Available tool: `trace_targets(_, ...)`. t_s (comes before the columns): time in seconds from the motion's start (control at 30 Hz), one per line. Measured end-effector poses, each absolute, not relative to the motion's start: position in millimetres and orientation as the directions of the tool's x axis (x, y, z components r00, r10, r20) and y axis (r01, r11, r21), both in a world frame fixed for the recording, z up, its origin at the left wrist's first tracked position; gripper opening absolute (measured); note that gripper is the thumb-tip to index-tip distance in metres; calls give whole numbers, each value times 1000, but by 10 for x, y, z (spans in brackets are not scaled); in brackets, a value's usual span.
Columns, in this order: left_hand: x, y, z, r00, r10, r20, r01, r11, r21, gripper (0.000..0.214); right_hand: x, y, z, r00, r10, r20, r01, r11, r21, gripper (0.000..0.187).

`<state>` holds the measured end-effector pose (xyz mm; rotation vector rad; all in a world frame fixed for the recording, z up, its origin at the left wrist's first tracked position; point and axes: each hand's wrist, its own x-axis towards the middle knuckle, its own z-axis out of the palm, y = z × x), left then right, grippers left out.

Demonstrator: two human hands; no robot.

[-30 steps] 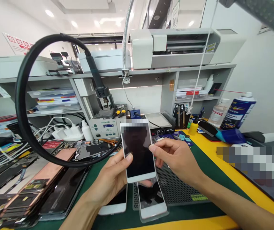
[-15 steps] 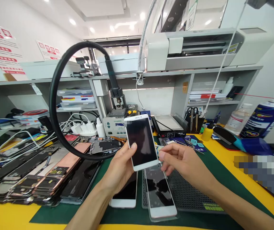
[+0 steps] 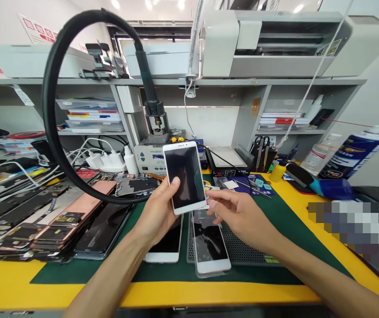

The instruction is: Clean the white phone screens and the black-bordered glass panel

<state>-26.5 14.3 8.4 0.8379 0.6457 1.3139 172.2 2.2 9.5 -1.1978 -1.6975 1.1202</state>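
Yellow bench (image 3: 27, 282) carries a green mat (image 3: 77, 269), with stacked phone panels (image 3: 43, 225) at the left. Far right, a black holder (image 3: 262, 162) has scissors (image 3: 260, 143) standing in it. Above the mat's middle, the left hand (image 3: 156, 216) is clamped on a white phone (image 3: 184, 176), its screen dark. The right hand (image 3: 239, 214) bunches its fingers at the phone's lower right corner; whether they grip cannot be told.

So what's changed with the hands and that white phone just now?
The right hand slid down from the right edge of the white phone to its lower corner; whether it touches there is unclear. The left hand kept holding it; the two phones lying beneath stayed put.
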Motion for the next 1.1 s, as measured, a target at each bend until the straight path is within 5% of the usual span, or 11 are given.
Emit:
trace_targets(0.2,-259,175,57,130,990,52,-566,31,824,29,1739,4,50,-317,925,211,283,305,-910,37)
trace_targets(0.6,-245,132,62,266,964,13,-472,118,873,32,1749,16,108,-231,936,267,172,310,-935,38)
trace_targets(1.1,-208,72,10,510,857,73,-517,238,822,40,1781,46,171,-83,982,167,50,172,-984,32)
